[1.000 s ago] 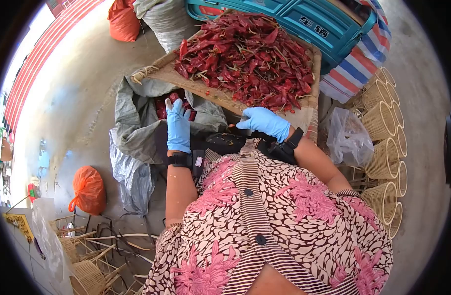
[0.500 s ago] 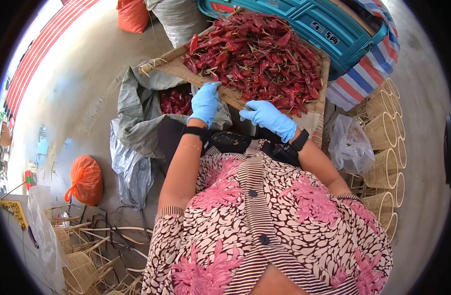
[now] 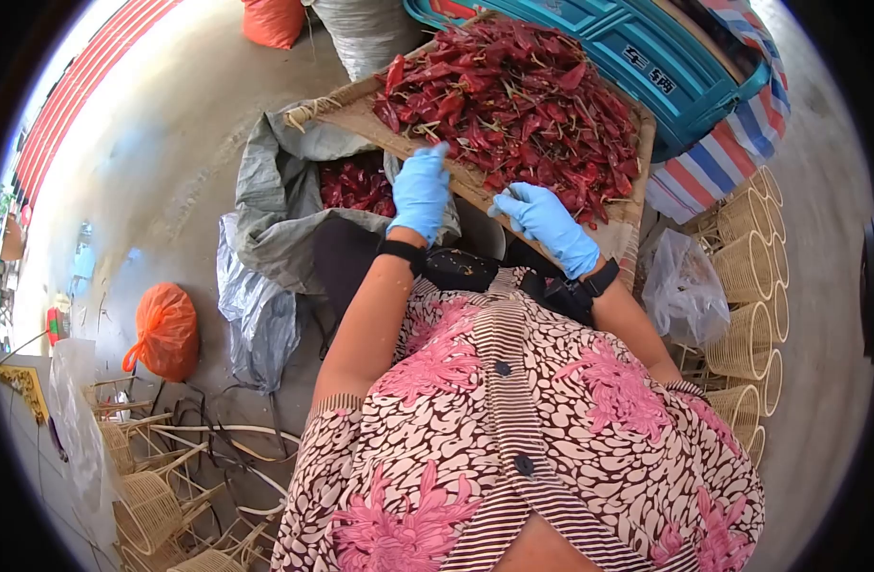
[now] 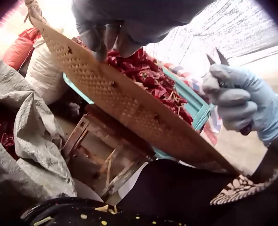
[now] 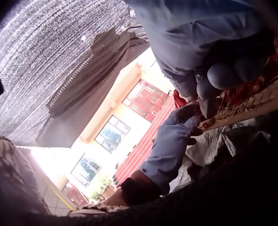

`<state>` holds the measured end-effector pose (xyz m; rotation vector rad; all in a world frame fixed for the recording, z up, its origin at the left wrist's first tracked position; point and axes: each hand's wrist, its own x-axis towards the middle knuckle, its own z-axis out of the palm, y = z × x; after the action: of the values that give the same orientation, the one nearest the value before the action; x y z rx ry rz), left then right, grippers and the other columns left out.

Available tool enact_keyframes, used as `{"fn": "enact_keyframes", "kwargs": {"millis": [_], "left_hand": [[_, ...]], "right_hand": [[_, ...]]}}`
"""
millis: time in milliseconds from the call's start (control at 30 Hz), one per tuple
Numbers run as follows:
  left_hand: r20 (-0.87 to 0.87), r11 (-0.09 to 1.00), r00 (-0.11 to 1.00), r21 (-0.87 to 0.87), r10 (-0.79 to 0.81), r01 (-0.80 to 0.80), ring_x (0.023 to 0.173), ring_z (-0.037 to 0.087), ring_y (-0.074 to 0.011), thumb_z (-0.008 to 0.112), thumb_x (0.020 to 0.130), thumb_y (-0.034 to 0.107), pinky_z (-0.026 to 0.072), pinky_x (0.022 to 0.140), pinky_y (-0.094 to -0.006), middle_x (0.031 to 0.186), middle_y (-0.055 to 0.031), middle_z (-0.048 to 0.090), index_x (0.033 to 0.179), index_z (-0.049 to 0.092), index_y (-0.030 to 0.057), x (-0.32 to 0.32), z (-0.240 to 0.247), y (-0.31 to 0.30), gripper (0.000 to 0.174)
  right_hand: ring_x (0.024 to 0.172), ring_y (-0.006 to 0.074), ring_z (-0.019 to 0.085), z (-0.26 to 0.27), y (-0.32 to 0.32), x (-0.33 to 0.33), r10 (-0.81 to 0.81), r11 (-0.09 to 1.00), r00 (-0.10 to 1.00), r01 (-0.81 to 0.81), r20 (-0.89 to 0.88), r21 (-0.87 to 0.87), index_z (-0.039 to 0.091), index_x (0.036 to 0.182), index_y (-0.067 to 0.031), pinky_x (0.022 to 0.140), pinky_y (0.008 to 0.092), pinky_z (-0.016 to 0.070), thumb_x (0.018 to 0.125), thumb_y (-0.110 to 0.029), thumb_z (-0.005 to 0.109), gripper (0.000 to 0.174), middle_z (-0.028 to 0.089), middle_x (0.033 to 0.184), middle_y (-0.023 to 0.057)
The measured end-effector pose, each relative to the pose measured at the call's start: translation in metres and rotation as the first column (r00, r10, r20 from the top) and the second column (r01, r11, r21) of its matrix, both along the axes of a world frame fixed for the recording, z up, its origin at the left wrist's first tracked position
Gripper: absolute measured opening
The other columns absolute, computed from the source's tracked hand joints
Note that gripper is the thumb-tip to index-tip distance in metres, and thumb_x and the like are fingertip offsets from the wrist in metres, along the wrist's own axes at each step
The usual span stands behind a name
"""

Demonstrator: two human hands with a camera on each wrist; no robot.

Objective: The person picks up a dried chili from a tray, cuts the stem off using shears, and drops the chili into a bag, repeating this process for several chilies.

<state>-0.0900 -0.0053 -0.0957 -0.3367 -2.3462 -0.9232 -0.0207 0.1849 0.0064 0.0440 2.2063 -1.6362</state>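
Many chillies [image 3: 523,110] lie near the right hand [image 3: 551,227], gripping a two-pointed tool [image 4: 223,57]; left hand's [image 3: 421,194] hold unclear.

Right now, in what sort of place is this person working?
Probably a shaded yard used for work: a silvery cover overhead, a building with windows beyond, and red chillies heaped on a woven tray.

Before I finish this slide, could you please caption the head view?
Blue-gloved hands at a woven tray heaped with red chilies.

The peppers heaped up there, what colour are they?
The peppers are deep red, and they show best in the head view.
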Motion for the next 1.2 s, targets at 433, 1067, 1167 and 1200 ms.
{"fn": "enact_keyframes", "kwargs": {"millis": [433,1067,1167,1200], "left_hand": [[0.207,0.951,0.97,-0.304,0.125,-0.058,0.085,0.062,-0.029,0.062,0.078,0.008,0.0539,0.07,-0.0392,0.093,-0.0115,0.059,0.09,0.06,0.0078,0.006,0.0,0.012,0.012],[0.642,0.833,0.763,-0.379,-0.076,0.402,0.089,0.062,-0.0331,0.059,0.076,0.01,0.0523,0.075,-0.0445,0.098,-0.0115,0.063,0.099,0.064,0.0105,0.09,-0.002,0.034,0.024],[0.719,0.743,0.689,-0.509,0.09,0.434,0.106,0.059,-0.0305,0.059,0.077,0.015,0.0497,0.084,-0.0445,0.11,-0.0131,0.063,0.107,0.063,0.0108,0.059,-0.01,-0.008,0.031],[0.737,0.71,0.665,-0.532,0.12,0.461,0.114,0.054,-0.0323,0.059,0.077,0.017,0.0452,0.091,-0.0475,0.116,-0.014,0.06,0.114,0.061,0.0111,0.049,-0.008,-0.028,0.037]], "right_hand": [[0.053,0.0009,0.043,-0.012,0.004,0.006,-0.02,0.996,1.0,0.02,-0.003,-0.085,0.064,0.092,-0.0047,0.045,0.0179,0.0321,0.096,-0.03,0.057,0.027,0.054,0.068,-0.0043],[0.055,0.0021,0.041,0.002,-0.004,0.033,-0.068,0.996,0.996,0.064,-0.058,-0.055,0.066,0.094,-0.0041,0.05,0.0187,0.0342,0.097,-0.023,0.056,0.022,0.056,0.07,-0.0046],[0.061,0.0026,0.044,0.007,-0.007,0.037,-0.06,0.998,0.996,0.058,-0.067,-0.04,0.066,0.096,-0.0019,0.056,0.0198,0.0378,0.096,-0.017,0.058,0.017,0.063,0.08,-0.003],[0.062,0.0024,0.044,0.009,-0.009,0.038,-0.057,0.998,0.997,0.055,-0.054,-0.043,0.066,0.096,-0.0018,0.056,0.0198,0.0381,0.096,-0.017,0.058,0.017,0.063,0.08,-0.0028]]}}
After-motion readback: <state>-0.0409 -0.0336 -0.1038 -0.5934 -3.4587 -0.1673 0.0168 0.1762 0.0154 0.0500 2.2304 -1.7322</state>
